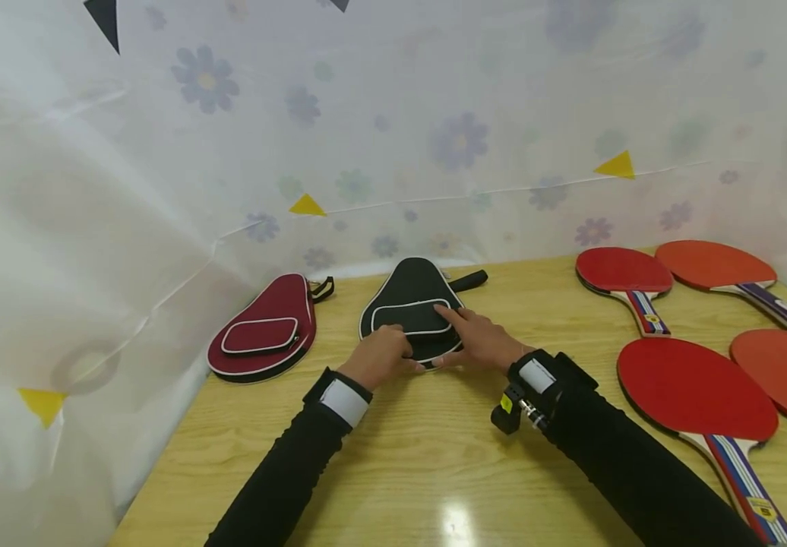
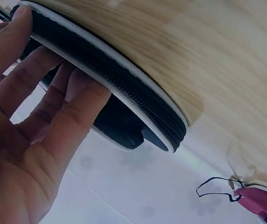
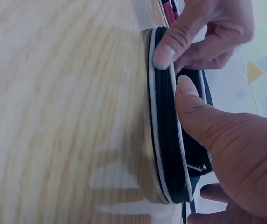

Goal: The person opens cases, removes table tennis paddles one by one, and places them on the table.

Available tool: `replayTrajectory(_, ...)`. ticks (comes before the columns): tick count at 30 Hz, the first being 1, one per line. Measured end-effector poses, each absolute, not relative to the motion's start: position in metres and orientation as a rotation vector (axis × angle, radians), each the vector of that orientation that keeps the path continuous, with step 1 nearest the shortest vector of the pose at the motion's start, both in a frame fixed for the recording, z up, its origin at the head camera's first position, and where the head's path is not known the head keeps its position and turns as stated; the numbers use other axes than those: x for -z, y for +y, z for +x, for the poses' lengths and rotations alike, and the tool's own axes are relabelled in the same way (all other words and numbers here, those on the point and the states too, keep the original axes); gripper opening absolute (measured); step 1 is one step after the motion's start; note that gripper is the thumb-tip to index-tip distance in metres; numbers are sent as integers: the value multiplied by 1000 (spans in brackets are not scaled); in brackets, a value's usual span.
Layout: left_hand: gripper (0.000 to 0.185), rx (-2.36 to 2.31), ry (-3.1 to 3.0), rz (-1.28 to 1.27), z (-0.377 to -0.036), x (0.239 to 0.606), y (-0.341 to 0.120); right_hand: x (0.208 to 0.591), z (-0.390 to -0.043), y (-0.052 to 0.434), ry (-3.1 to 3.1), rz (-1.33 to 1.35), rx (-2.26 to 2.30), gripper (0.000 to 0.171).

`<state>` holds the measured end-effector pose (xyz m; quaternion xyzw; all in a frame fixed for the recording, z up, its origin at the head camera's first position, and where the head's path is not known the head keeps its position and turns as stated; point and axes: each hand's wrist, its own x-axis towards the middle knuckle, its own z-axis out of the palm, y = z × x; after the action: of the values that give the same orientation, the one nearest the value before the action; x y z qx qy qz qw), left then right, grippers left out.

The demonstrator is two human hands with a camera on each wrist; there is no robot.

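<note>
A black table tennis paddle case (image 1: 415, 292) with white piping and a front pocket lies on the table, its wide end toward me. At the near edge, my left hand (image 1: 381, 355) has its thumb on the zippered side (image 3: 163, 112) and its other fingers bent over the top. My right hand (image 1: 482, 342) is spread over the case's right part. Its index finger reaches onto the pocket, and its thumb (image 3: 194, 100) lies by the piping of the near rim. The zipper (image 2: 142, 102) runs along the side band, and a black strap (image 1: 469, 281) sticks out at the right.
A dark red paddle case (image 1: 267, 334) lies to the left. Several red-faced paddles lie at the right, including one at the back (image 1: 622, 272) and a nearer one (image 1: 697, 387). A white flowered sheet (image 1: 393, 137) hangs behind the wooden table (image 1: 393, 471).
</note>
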<state>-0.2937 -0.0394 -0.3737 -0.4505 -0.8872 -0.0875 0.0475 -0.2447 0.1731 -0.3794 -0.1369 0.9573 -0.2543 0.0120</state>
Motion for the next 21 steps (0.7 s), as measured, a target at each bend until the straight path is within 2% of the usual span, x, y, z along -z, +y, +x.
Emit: replayTrajectory(21,21,308,-2756,-1368,-300,370,-70,383,-243,173,3049,-322,682,87)
